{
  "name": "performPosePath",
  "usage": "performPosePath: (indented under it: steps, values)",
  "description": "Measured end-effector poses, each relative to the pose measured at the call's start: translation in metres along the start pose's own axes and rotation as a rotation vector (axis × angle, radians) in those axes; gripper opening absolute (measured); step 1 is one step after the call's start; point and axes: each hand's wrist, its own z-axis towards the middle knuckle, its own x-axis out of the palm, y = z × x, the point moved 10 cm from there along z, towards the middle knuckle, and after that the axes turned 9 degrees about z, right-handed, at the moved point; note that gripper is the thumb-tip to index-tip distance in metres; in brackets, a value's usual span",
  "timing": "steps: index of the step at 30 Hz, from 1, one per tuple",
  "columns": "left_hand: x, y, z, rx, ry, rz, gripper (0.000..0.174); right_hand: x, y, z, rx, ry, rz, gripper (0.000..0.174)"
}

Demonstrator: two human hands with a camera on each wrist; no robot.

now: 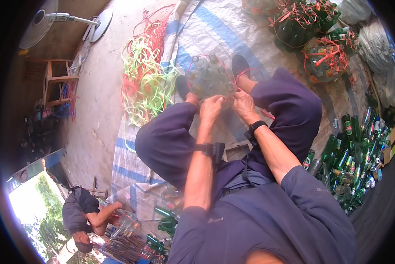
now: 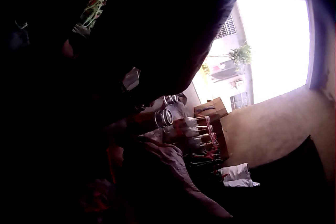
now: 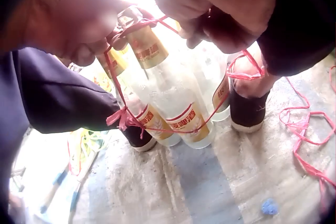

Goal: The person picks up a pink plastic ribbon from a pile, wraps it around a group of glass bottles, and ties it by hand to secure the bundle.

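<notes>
A cluster of clear glass bottles (image 1: 208, 79) stands upright between the person's feet. In the right wrist view, the bottles (image 3: 181, 111) have gold necks and yellow-and-red labels. Pink plastic twine (image 3: 157, 129) loops round their bodies with a knot at one side, and a strand crosses at the necks. My left hand (image 1: 212, 108) pinches the twine at the near side of the bottle tops. Close beside it, my right hand (image 1: 245, 107) grips the twine too, fingers curled. Dark shadow covers most of the left wrist view, where my left hand (image 2: 168, 163) shows near bottle mouths (image 2: 164, 117).
Red and green twine (image 1: 147, 75) lies heaped on the left. Tied bottle bundles (image 1: 325, 61) stand at upper right, loose green bottles (image 1: 351, 154) at right. A striped tarp (image 1: 219, 26) covers the floor. Another person (image 1: 85, 211) bends over bottles at lower left; a fan (image 1: 65, 20) stands beyond.
</notes>
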Motion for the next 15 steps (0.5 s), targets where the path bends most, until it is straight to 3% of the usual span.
performPosePath:
  steps: [3,5,7,11,15]
  values:
    - [-0.014,-0.033,-0.015,-0.032,0.000,0.221,0.025,0.007,-0.005,0.004,0.076,-0.004,-0.038,0.022]
    - [-0.021,-0.061,-0.021,0.121,-0.117,0.604,0.022,0.010,-0.002,0.005,0.147,0.022,-0.037,0.024]
    - [-0.018,-0.071,-0.021,0.221,-0.129,0.632,0.021,0.013,-0.009,0.005,0.298,0.073,-0.070,0.028]
    - [0.007,-0.085,-0.019,0.486,-0.098,0.766,0.015,0.019,-0.020,0.005,0.388,0.107,-0.057,0.032]
    - [0.001,-0.093,-0.019,0.544,-0.082,0.688,0.010,0.026,-0.036,0.002,0.490,0.084,-0.022,0.035]
